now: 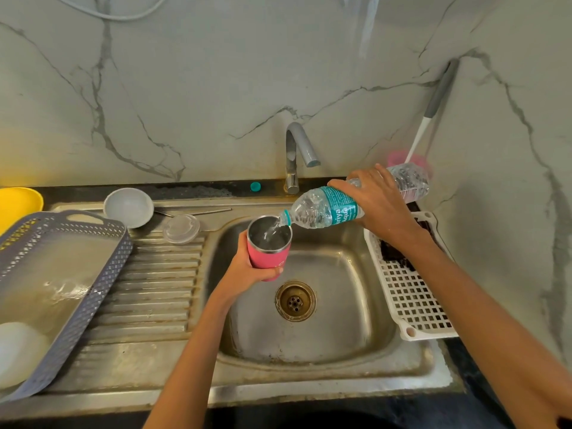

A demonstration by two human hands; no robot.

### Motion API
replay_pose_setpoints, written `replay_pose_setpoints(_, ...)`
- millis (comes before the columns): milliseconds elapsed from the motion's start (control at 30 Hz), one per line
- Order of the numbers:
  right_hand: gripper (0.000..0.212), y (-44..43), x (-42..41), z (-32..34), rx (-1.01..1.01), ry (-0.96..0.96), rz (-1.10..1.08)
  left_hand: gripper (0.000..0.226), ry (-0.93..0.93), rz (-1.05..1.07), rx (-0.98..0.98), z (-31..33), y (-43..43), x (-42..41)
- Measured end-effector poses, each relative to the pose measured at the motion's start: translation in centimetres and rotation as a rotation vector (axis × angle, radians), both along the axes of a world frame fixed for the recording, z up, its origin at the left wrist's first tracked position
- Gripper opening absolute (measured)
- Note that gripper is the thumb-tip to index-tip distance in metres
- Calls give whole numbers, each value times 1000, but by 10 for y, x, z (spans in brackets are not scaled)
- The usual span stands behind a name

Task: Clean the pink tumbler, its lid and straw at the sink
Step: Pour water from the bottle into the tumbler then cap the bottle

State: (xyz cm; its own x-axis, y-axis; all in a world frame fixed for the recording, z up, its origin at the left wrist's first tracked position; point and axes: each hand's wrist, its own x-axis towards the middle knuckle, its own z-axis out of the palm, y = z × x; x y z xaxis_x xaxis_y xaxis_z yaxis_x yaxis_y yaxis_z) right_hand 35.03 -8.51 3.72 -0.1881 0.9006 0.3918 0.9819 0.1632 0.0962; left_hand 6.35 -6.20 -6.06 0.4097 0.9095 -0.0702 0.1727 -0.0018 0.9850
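Steel sink (340,308), grey basket (103,274) (left), white rack (411,301)

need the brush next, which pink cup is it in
The pink cup behind the bottle, by the right wall: the brush handle rises from it. The tumbler in the left hand holds only water.
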Motion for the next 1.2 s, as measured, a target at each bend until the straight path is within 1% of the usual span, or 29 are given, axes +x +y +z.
replay_pose_setpoints(533,83,-3,1,0,-6,-19,-1,94,-22,-1,-21,4,-6,5)
replay_pose_setpoints(767,89,-2,1,-2,-10,-35,8,94,-45,6,-30,3,-6,5)
replay_pose_setpoints(1200,88,-2,0,-3,-1,-49,1,91,-57,14,-32,4,-10,3)
